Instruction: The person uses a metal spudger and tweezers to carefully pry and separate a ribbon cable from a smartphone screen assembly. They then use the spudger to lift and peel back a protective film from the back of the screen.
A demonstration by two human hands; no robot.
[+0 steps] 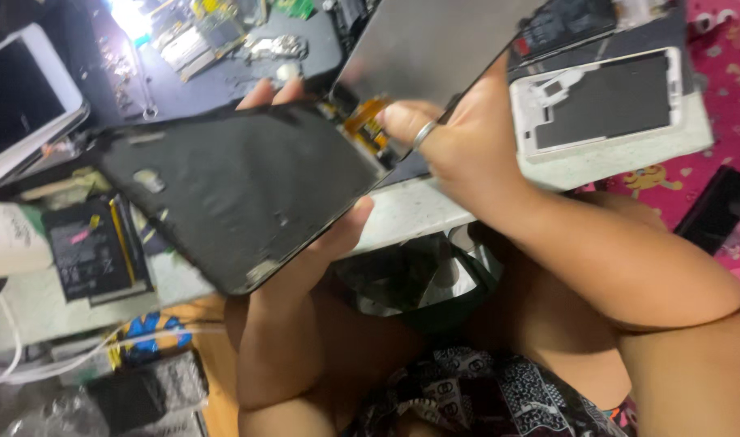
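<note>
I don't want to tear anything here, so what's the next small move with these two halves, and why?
Probably hold the gap as it is and free the orange flex ribbon first. The left hand grips the black panel, the right hand lifts the grey plate, and the ribbon appears to bridge them, so opening wider could strain it.
</note>
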